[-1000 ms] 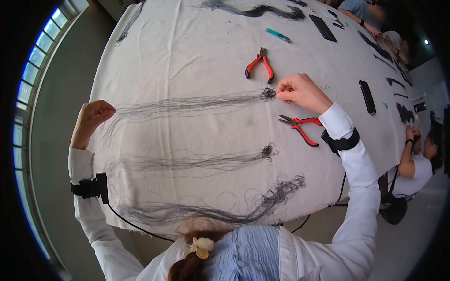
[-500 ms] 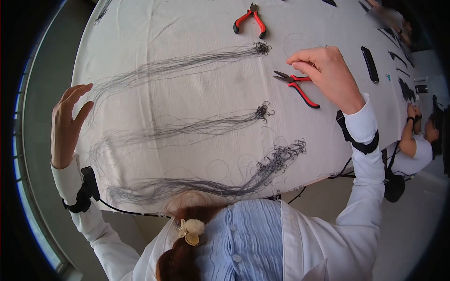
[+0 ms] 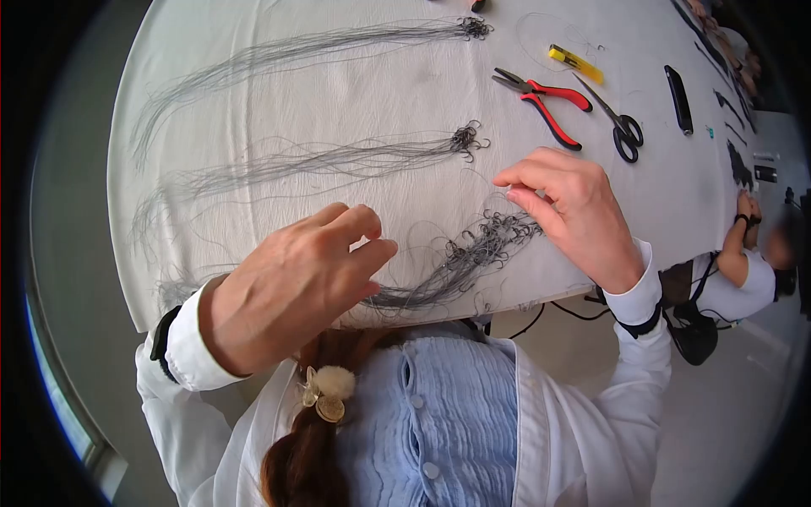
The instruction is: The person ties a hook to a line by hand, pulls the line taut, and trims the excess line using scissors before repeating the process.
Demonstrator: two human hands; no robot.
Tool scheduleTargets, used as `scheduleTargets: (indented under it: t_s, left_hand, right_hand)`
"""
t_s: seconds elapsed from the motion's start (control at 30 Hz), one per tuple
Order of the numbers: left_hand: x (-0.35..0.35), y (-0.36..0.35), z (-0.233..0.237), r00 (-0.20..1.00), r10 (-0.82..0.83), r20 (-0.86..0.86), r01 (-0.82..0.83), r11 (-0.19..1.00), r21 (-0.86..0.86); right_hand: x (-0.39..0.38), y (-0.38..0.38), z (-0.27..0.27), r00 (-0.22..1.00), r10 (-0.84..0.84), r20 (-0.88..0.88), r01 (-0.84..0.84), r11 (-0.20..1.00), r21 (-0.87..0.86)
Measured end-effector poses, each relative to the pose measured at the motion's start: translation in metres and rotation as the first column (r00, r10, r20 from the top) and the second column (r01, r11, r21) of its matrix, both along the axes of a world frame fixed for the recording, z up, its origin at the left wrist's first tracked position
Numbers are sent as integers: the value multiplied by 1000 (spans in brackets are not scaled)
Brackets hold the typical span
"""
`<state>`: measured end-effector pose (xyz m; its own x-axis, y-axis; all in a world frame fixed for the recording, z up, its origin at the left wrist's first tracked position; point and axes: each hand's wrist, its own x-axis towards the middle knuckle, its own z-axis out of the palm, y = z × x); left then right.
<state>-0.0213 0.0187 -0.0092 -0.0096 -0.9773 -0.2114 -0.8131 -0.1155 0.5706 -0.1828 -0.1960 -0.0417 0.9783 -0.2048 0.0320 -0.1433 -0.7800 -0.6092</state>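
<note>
My right hand (image 3: 570, 203) is above the hook end of the nearest bundle of hooked lines (image 3: 452, 270), thumb and forefinger pinched together. A thin line (image 3: 480, 173) curves up to its fingertips. My left hand (image 3: 300, 275) hovers over the same bundle, fingers curled, with a gap between thumb and forefinger and nothing visible in it. The nearest bundle is tangled, its dark fish hooks (image 3: 498, 237) clustered at the right end. A middle bundle of hooked lines (image 3: 338, 159) and a far bundle (image 3: 321, 42) lie stretched out beyond it.
Right of the bundles lie red-handled pliers (image 3: 541, 93), black scissors (image 3: 623, 131), a yellow lighter (image 3: 576, 63) and a black phone-like object (image 3: 678, 100). White cloth covers the table (image 3: 389, 93). Another person (image 3: 731, 262) sits at the right edge, hands together.
My left hand has moved right and inward from the table's left side to the nearest bundle. My right hand has come down toward me, uncovering the scissors and lighter. The view has shifted.
</note>
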Motion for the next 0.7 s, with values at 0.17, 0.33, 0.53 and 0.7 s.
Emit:
scheduleTargets:
  t_s: [0.17, 0.33, 0.53, 0.7]
  left_hand:
    - [-8, -10, -15, 998, -62, -12, 62, 998, 9]
    - [-14, -17, -29, 994, 18, -104, -22, 999, -35]
    - [-20, -20, -42, 994, 66, -84, -76, 990, -118]
    - [-24, -21, -48, 994, 16, -110, -34, 985, -167]
  right_hand:
    - [8, 14, -1, 979, 205, 0, -205, 979, 12]
    - [4, 16, 7, 959, 258, -120, -259, 966, 9]
    - [-22, 2, 12, 971, 197, -135, -199, 980, 0]
    - [-37, 1, 13, 977, -7, -214, 5, 1000, -10]
